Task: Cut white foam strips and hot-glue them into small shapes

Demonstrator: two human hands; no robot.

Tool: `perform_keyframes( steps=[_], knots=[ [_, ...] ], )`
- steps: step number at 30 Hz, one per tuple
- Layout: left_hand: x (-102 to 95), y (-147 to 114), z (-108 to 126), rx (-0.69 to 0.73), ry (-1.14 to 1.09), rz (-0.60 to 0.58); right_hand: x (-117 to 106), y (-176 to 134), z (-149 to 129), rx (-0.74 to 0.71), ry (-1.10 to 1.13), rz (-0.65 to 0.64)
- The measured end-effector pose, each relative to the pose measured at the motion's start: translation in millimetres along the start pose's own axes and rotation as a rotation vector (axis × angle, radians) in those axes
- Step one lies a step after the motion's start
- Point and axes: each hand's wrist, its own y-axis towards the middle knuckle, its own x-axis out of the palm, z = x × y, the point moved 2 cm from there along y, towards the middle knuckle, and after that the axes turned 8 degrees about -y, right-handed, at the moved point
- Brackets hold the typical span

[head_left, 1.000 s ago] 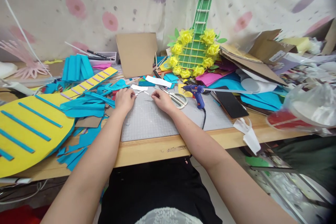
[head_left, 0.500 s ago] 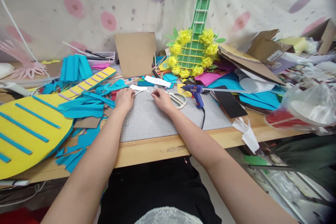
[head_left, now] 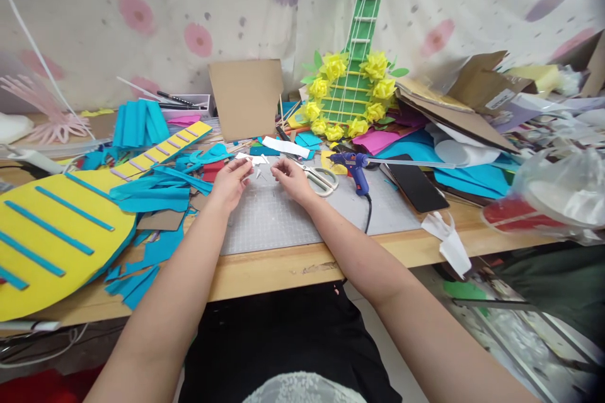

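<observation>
My left hand [head_left: 230, 182] is over the left part of the grey cutting mat [head_left: 274, 223], slightly raised, with thumb and fingertips pinched together. Whatever they hold is too small to make out. Facing it, my right hand [head_left: 292, 180] has curled fingers with thumb and forefinger close together; its contents are hidden too. Small white paper bits [head_left: 258, 173] lie on the mat between the hands. Just behind them is a white paper strip [head_left: 285, 147]. Scissors [head_left: 324, 182] with pale handles lie against the right hand's far side.
A blue glue gun [head_left: 354, 170] with a cord stands right of the scissors, near a black phone [head_left: 418, 182]. A yellow guitar shape [head_left: 61, 233] and blue paper scraps [head_left: 151, 195] cover the left. Behind stand a cardboard piece [head_left: 246, 101] and a green flowered guitar [head_left: 352, 97].
My left hand has lifted and turned, its fingertips now showing upward. The right hand has stayed nearly in place. Small white bits between the hands are now more visible.
</observation>
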Motion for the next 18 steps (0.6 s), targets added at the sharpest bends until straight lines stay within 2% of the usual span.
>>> perform_keyframes(
  steps=[2, 5, 18],
  knots=[
    [1.0, -2, -3, -0.101, -0.026, -0.015, -1, -2, -6, -0.001, 0.007, -0.023],
    [1.1, -3, -6, -0.161, -0.021, -0.046, -2, -5, -13, 0.004, 0.004, -0.026],
    [1.7, -3, -8, -0.154, -0.038, -0.002, 0, -6, -15, 0.02, 0.03, -0.101]
  ],
)
